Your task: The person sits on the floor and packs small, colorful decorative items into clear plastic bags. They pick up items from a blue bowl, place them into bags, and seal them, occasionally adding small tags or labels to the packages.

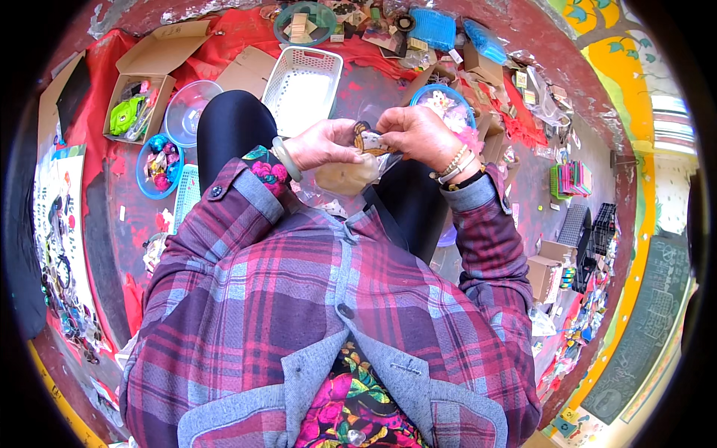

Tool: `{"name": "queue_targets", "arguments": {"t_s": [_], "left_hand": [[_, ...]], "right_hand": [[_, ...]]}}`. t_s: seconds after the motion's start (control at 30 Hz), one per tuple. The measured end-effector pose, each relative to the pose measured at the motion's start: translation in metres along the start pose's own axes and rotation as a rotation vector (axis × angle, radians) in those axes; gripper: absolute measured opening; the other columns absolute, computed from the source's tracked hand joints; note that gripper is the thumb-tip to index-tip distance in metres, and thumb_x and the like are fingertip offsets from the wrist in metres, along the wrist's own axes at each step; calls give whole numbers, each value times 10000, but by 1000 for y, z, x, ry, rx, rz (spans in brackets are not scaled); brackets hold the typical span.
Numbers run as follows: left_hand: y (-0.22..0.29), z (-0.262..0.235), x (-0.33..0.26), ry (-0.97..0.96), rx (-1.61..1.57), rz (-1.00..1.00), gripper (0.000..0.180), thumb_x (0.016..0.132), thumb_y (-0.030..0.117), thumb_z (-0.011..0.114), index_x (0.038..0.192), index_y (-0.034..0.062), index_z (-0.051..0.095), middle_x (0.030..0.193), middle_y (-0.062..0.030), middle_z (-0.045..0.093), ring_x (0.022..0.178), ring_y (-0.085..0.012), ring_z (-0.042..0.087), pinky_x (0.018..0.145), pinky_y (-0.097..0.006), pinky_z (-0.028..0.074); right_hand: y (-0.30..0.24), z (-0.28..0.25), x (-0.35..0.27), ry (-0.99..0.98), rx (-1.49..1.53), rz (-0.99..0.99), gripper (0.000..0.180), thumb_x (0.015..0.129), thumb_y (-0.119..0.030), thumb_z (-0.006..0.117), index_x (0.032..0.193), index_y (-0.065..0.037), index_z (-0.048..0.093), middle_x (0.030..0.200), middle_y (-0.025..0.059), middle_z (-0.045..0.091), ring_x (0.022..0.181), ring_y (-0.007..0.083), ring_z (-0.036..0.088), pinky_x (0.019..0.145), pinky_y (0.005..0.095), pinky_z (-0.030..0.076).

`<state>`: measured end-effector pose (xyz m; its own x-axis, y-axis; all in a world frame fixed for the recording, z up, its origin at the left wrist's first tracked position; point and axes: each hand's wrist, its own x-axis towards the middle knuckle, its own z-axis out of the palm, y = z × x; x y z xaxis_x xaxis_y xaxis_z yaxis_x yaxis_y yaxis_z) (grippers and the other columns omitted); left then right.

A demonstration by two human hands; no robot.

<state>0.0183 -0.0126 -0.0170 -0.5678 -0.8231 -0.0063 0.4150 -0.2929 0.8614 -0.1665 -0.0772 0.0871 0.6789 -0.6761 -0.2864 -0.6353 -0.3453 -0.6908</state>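
Note:
In front of my knees both hands meet over a small flat brown-and-white piece (371,142) with a dark rounded top, perhaps a cut-out figure. My left hand (323,145) pinches its left side. My right hand (422,134) has thumb and fingers closed on its right side. Below the left fingers hangs a cream-coloured, partly see-through bundle (347,177), seemingly in a plastic bag; how it is held I cannot tell. More clear plastic lies in my lap beneath it.
A white perforated basket (302,84) stands ahead of my knees. To the left are a blue bowl (160,167) of shiny items, a clear bowl (192,112) and an open carton (143,104). At the right sit a blue-rimmed bowl (444,104) of pale pieces and small colourful baskets (571,180).

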Motion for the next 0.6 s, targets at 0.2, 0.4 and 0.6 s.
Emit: {"name": "queue_targets", "arguments": {"t_s": [0.2, 0.4, 0.6], "left_hand": [[9, 4, -1, 48, -29, -13, 347, 762, 60, 661, 1083, 12, 538, 1020, -45, 592, 956, -122, 546, 891, -287, 413], [9, 1, -3, 114, -16, -10, 322, 829, 105, 612, 1121, -2, 530, 1030, -42, 593, 936, -112, 558, 852, -256, 434], [13, 2, -4, 239, -71, 19, 267, 889, 183, 546, 1085, 2, 552, 977, -27, 597, 886, -99, 559, 797, -243, 450]], "right_hand": [[-2, 3, 1, 121, -201, -34, 162, 662, -176, 606, 769, -75, 674, 718, 140, 632, 714, 310, 619, 649, 388, 487], [-7, 2, 2, 104, -263, -71, 139, 722, -118, 627, 805, -7, 635, 684, 111, 630, 635, 182, 622, 588, 291, 478], [-4, -4, -3, 556, -20, -285, 153, 785, -158, 599, 865, -34, 642, 812, 129, 640, 757, 262, 628, 682, 311, 488]]}}
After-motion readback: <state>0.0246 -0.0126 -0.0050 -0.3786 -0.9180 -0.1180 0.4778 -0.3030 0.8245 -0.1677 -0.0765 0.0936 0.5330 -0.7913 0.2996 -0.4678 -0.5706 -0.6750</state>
